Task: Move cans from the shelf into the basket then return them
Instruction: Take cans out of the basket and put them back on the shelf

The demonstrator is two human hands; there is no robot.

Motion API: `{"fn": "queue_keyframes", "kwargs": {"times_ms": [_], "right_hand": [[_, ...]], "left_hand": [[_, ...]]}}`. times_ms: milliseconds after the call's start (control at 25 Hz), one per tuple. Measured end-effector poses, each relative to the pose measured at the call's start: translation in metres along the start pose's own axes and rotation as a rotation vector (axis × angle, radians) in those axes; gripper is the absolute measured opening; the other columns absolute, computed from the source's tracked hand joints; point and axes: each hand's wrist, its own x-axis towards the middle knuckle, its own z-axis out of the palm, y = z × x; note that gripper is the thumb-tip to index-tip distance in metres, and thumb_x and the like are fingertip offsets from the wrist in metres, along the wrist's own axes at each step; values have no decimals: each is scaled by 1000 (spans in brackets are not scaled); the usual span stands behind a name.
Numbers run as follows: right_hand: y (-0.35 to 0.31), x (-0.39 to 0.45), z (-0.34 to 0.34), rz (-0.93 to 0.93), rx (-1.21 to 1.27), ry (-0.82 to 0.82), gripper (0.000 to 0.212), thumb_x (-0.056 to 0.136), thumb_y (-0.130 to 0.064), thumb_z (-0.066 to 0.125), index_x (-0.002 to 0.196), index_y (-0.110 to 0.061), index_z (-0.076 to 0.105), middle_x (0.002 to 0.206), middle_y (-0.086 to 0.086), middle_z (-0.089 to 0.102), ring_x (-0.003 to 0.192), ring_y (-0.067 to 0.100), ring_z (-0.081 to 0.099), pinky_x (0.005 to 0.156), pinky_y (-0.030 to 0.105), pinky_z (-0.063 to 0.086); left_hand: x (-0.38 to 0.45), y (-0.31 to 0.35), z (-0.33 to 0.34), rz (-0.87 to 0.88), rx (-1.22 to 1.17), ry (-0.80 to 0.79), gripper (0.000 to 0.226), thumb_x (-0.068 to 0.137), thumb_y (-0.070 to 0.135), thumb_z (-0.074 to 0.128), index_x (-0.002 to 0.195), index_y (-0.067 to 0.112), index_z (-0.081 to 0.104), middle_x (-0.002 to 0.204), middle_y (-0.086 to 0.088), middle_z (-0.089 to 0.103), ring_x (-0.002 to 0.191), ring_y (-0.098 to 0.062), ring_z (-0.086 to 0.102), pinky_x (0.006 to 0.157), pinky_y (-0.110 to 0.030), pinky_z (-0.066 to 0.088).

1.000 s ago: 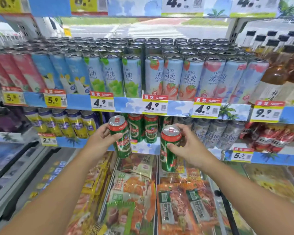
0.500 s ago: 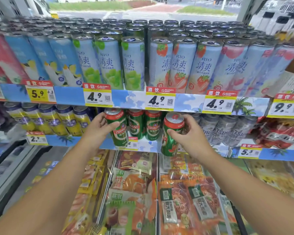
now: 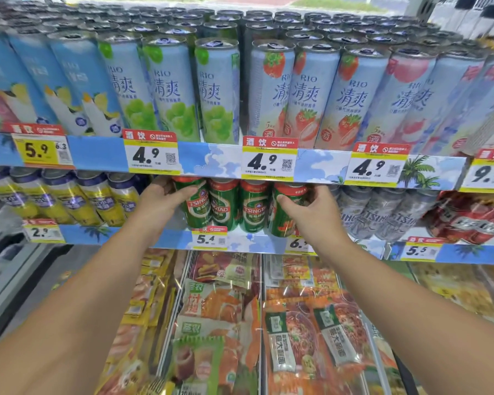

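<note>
My left hand (image 3: pixel 160 202) grips a green Tsingtao can (image 3: pixel 196 205) at the left end of the row on the lower shelf (image 3: pixel 166 238); my right hand (image 3: pixel 311 215) grips another green can (image 3: pixel 285 212) at the right end, tilted. Two more Tsingtao cans (image 3: pixel 240 206) stand between them, above a 5.4 price tag (image 3: pixel 209 238). At twelve o'clock, RIO cans (image 3: pixel 220 92) crowd the upper shelf over 4.9 tags (image 3: pixel 269 161). At three o'clock stand silver Tsingtao cans (image 3: pixel 377 212); at six, snack packets (image 3: pixel 217 306).
</note>
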Motion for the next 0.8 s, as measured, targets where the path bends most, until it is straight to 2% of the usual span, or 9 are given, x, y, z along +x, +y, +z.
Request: {"fn": "queue_keyframes", "kwargs": {"times_ms": [40,80,120,200,280,360,480,640,800], "right_hand": [[-1,1,2,1,-1,8,32,85,-39,80,104,-30,56,104,-7,68,95,15,67,87,50,58],[-2,2,4,1,-7,14,28,85,-38,79,99,-28,57,99,-3,69,89,18,68,82,51,59],[-3,3,6,1,-19,21,27,86,-38,79,95,-24,57,93,2,69,82,21,68,76,52,60],[-4,4,11,5,-32,33,26,88,-36,77,90,-19,58,83,6,67,70,22,64,69,47,59],[-4,5,15,-12,-18,34,20,91,-31,76,86,-24,57,85,1,68,74,15,65,66,34,54],[-2,6,18,-20,-11,41,20,92,-28,75,87,-24,56,85,0,67,74,12,63,61,28,49],[7,10,24,-37,-14,60,24,91,-28,76,97,-15,56,75,-4,57,65,11,55,59,27,41],[14,16,30,-64,-17,82,32,91,-26,75,112,-13,55,83,-7,59,70,9,56,63,26,42],[19,19,35,-78,-57,72,39,93,-27,73,124,-17,51,101,1,64,84,19,63,71,31,51]], "left_hand": [[2,0,0,5,17,5,32,91,30,76,120,26,63,100,9,74,83,-7,66,74,-30,50],[3,0,-1,5,25,1,34,92,30,75,122,24,63,93,11,72,74,-3,63,69,-29,49],[5,0,-2,-2,26,-6,34,92,28,75,124,24,63,95,11,74,77,-2,66,73,-34,52],[6,2,-4,-25,16,-20,35,89,27,78,123,27,66,112,10,76,103,-12,72,96,-50,55],[9,2,-7,-44,2,-32,42,77,38,83,116,32,69,118,8,75,113,-21,70,104,-58,50],[12,2,-5,-55,-9,-27,46,72,41,85,114,30,70,118,7,75,111,-20,70,102,-54,52],[17,-7,0,-55,1,-4,38,87,25,81,121,27,64,119,10,73,109,-12,69,96,-40,51],[21,-23,-1,-54,34,-40,45,90,23,78,131,31,60,121,15,72,110,-5,68,91,-30,51],[23,-29,0,-50,19,-38,47,91,19,76,134,29,59,123,10,72,114,-6,67,89,-27,51]]}}
